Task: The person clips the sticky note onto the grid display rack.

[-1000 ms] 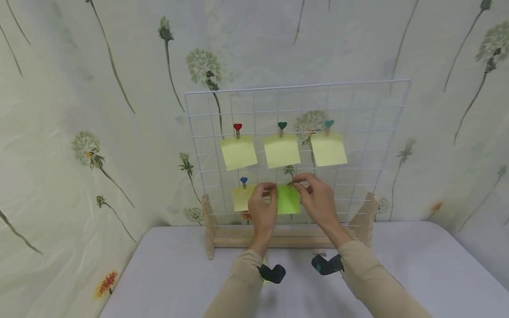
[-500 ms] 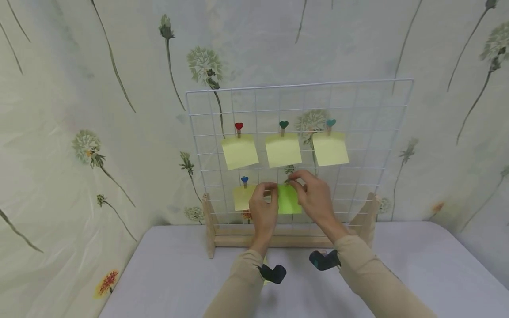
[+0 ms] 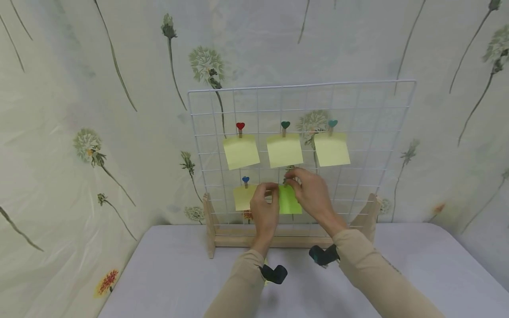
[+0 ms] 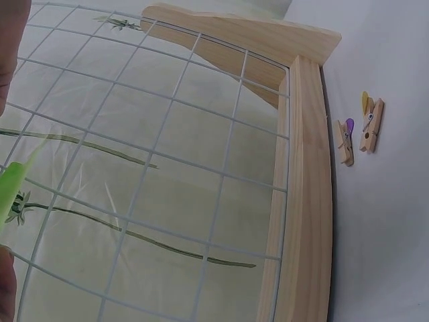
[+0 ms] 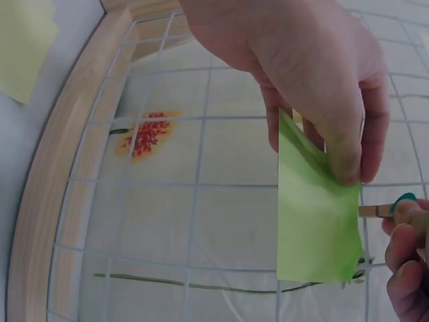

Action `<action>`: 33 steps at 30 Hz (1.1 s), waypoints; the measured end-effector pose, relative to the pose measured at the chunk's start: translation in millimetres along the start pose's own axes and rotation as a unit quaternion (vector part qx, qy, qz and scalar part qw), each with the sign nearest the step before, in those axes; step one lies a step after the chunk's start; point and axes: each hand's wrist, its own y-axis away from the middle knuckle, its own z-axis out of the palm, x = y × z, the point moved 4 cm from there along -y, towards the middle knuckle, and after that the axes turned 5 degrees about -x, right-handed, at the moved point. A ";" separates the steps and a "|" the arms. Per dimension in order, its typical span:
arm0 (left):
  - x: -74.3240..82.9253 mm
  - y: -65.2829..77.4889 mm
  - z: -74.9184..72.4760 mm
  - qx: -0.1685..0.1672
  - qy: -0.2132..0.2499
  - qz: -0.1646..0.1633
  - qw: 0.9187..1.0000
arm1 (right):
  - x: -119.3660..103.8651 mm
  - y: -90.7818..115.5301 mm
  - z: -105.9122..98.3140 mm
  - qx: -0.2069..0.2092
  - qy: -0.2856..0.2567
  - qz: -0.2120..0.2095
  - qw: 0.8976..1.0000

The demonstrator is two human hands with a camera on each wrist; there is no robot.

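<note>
My left hand (image 3: 265,210) pinches the upper left part of a bright green sticky note (image 3: 289,201) against the white wire grid (image 5: 196,157), thumb and fingers at its edge. In the right wrist view that left hand (image 5: 315,74) comes in from the top. Just above the note's top edge, my right hand (image 3: 313,194) pinches a small wooden clothespin (image 5: 377,210) with a teal-green heart. The pin's tip points at the note's top edge. Left of the left hand, a yellow note (image 3: 243,198) hangs from a clothespin with a blue heart (image 3: 245,179).
Three yellow notes (image 3: 241,152) hang in a row above, under red, dark green and teal heart clothespins. Wooden feet (image 3: 209,227) and a wooden bar (image 3: 234,241) carry the grid on a white table (image 3: 171,274). Purple (image 4: 346,142) and yellow (image 4: 371,122) clothespins lie by the bar.
My right hand has moved left and slightly up, bringing the clothespin in over the green note's top edge. The left hand keeps its pinch on the note.
</note>
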 end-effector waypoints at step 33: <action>1.5 0.0 -0.6 0.004 -0.001 0.006 1.000 | -4.7 -7.3 7.6 -0.031 0.019 0.014 0.999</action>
